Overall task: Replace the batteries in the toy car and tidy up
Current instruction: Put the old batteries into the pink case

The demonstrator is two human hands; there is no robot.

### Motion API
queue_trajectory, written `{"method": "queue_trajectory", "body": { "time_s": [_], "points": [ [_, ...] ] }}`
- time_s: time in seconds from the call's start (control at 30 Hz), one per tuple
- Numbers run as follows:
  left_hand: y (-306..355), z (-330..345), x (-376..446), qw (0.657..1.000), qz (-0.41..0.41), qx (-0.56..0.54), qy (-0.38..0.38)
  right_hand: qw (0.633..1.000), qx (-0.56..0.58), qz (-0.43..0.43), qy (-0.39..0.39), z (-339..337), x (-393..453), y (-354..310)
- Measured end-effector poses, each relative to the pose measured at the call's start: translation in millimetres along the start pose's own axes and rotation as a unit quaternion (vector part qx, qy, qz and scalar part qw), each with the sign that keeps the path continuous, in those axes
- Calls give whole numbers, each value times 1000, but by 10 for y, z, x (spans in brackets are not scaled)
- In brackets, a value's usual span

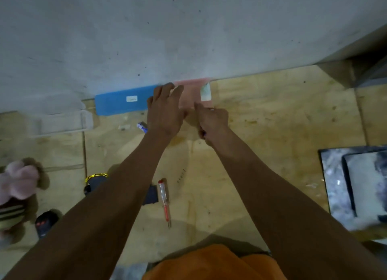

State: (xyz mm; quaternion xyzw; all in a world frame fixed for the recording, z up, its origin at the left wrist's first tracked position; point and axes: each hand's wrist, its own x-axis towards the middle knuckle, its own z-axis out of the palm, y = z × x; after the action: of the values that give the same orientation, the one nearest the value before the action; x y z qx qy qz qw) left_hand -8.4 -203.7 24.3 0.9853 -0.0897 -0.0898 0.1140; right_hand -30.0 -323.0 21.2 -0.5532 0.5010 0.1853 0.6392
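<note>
Pink and flat, a plastic box [193, 93] lies at the far edge of the plywood surface [272, 116], touching the grey wall, with a long blue plastic case [121, 100] just beside it on the left. Both hands work at the pink box. The left hand [164, 112] rests on its left part with fingers spread and mostly straight. The right hand [212, 120] has its fingers curled with the forefinger pointing at the box's near edge; something small and dark shows under the palm, but I cannot tell what it is or whether it is gripped.

The dark toy car with a yellow trim [96, 182] sits near the left forearm, partly hidden by it, a dark flat piece [151, 194] beside it. A red-handled transparent screwdriver [164, 202] lies loose next to that, and a small blue-and-white battery [142, 127] lies left of the left wrist.

By my reading, the job is midway: tools and a battery are still out, and the car looks unclosed.
</note>
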Motion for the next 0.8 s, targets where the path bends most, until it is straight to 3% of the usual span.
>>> {"method": "queue_trajectory", "body": {
  "time_s": [0.3,0.8],
  "points": [
    [-68,140,185,997,40,65,16,993,107,48,8,140,176,19],
    [-149,256,249,988,69,110,86,990,135,22,-20,157,172,94]
  ]
}}
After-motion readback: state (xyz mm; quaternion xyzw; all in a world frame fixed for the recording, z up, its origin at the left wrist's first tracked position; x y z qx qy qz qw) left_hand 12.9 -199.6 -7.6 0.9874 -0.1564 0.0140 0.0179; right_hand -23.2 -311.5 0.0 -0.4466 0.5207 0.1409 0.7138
